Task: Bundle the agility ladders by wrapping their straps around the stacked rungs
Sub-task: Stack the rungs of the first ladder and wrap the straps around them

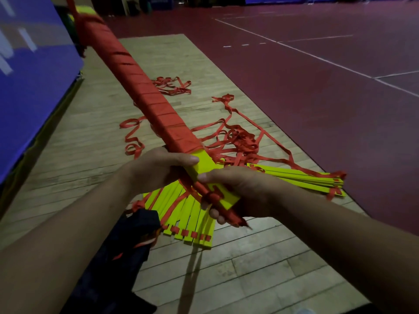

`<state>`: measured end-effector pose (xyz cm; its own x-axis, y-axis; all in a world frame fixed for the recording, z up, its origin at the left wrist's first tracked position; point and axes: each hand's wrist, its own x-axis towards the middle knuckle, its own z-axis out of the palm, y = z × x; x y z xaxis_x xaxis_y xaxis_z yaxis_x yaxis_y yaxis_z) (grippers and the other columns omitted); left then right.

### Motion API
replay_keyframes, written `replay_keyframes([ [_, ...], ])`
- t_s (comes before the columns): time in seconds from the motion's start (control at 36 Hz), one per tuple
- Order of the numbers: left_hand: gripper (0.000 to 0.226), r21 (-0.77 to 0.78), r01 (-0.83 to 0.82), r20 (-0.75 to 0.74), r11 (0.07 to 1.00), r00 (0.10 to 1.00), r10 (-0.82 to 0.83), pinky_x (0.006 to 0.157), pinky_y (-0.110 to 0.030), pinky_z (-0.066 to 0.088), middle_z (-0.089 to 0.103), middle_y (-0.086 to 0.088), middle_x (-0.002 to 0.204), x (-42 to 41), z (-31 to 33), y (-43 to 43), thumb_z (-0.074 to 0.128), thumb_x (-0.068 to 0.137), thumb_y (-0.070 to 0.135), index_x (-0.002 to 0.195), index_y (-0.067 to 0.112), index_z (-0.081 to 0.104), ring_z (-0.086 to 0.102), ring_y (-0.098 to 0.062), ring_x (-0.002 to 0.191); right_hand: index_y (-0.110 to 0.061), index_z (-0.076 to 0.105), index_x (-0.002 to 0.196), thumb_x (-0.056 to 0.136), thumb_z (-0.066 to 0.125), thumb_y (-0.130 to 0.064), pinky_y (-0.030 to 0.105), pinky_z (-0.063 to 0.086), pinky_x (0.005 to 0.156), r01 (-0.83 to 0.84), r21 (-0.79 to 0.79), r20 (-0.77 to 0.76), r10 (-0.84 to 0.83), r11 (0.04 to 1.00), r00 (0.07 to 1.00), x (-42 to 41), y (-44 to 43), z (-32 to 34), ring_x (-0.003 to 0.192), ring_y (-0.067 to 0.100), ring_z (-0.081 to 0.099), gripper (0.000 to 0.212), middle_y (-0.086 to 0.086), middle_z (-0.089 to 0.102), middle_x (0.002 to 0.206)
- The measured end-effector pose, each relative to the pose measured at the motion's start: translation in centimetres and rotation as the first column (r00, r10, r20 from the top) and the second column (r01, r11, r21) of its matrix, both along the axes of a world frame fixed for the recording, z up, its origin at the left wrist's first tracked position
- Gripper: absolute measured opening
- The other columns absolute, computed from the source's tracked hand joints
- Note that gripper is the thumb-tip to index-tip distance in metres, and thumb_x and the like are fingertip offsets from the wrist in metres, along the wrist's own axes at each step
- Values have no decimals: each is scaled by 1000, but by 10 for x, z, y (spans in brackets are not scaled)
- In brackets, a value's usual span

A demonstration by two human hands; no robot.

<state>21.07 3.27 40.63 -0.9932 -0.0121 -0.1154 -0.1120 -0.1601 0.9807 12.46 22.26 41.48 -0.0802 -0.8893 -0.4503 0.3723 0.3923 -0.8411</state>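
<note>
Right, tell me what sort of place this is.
Most likely an indoor sports hall: a dark red court floor with white lines, a big blue mat at the left, and a wrapped bundle of agility-ladder rungs in hand, with loose rungs on the wooden boards.

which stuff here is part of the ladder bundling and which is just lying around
In the job: wrapped bundle, left hand, right hand, loose red straps, fanned yellow rungs.
Lying about: dark fabric, blue mat.
</note>
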Motion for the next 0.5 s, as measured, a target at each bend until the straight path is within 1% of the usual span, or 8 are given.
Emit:
replay_keyframes([
  [0.06,62,10,1,-15,1000,1000,-1,79,-31,58,73,-12,97,2,2,-2,98,46,38,98,10,76,70,-25,92,-7,57,94,91,65,-27,29,49,53,-5,-47,-41,3,999,999,2,-1,-3,58,20,56,22,9,60,73],
  [0.17,65,-11,-23,1,1000,1000,23,82,-34,58,72,-14,103,6,5,-8,97,47,41,100,10,77,70,-28,98,-7,55,103,96,66,-23,28,49,49,77,-199,-226,-122,977,966,5,0,-1,54,22,55,21,11,59,70],
  [0.19,72,-36,-41,21,999,999,42,83,-37,59,70,-15,105,5,5,-10,97,47,45,103,7,73,68,-31,99,-6,57,102,95,67,-24,29,49,49,88,-226,-283,-152,970,947,4,1,2,54,23,56,22,12,60,70],
  [0.25,84,-91,-89,79,992,992,96,73,-36,60,69,-12,94,5,5,-12,97,41,54,103,5,67,69,-28,89,-4,61,99,93,71,-25,34,55,51,115,-245,-440,-215,963,872,-1,2,6,55,29,61,24,14,65,72],
  [0.33,78,-212,-68,182,975,977,108,54,-26,52,63,-4,69,3,5,-6,89,49,63,98,8,66,61,-15,60,-6,64,99,92,72,-28,51,62,60,142,-185,-694,-232,972,682,-6,2,3,69,39,72,25,16,74,83],
  [0.42,70,-131,-154,272,979,944,185,47,-21,44,54,3,65,-4,0,9,70,67,63,112,9,63,51,-8,51,-10,63,99,93,70,-35,50,61,58,142,-126,-858,-180,982,481,-2,-2,-3,63,30,71,27,7,73,80],
  [0.44,70,-84,-225,296,971,924,240,45,-21,43,53,3,64,-8,-1,15,68,66,63,112,10,62,49,-7,49,-11,61,102,93,68,-40,49,61,62,133,-79,-933,-121,988,339,1,-4,-3,67,26,70,30,4,73,83],
  [0.5,59,-19,-337,305,941,895,326,43,-21,41,56,3,63,-15,-5,25,71,68,61,102,14,61,50,-7,46,-13,55,113,96,61,-46,42,57,71,153,22,-999,26,988,-23,7,-11,-4,81,23,66,38,1,68,95],
])
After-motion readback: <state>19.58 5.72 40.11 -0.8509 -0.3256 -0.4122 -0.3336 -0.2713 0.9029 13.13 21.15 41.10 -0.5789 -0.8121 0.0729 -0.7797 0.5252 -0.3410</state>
